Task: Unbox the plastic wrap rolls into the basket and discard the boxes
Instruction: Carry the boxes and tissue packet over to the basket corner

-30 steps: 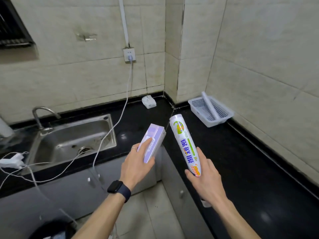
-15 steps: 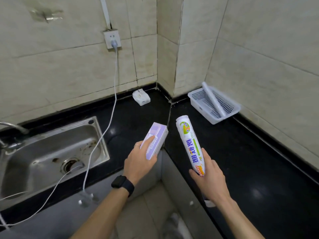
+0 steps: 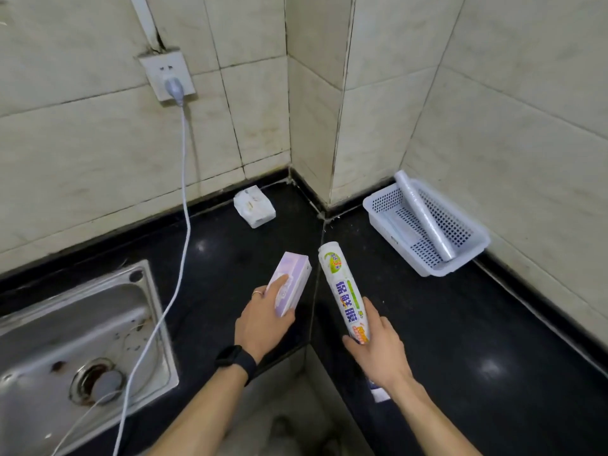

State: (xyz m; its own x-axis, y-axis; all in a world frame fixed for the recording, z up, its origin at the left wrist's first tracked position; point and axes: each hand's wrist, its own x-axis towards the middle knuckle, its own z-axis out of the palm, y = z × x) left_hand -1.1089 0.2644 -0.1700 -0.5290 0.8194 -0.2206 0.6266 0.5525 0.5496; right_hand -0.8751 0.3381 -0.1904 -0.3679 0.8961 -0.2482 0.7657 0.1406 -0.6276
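Since earlier: view dipped, hands little moved. Left hand [image 3: 263, 320] gripping box [image 3: 291, 282], right hand [image 3: 378, 348] gripping roll [image 3: 343, 292], axis near-far. Basket [image 3: 381, 209] far right, nearer right hand.

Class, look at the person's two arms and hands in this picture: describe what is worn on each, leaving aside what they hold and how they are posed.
Both forearms are bare, with no sleeves in view. The left hand has a thin ring on one finger, and a black band with a dark rectangular face, a smartwatch by the look of it, sits on that wrist. The right hand and its wrist show nothing worn, with no glove on either hand.
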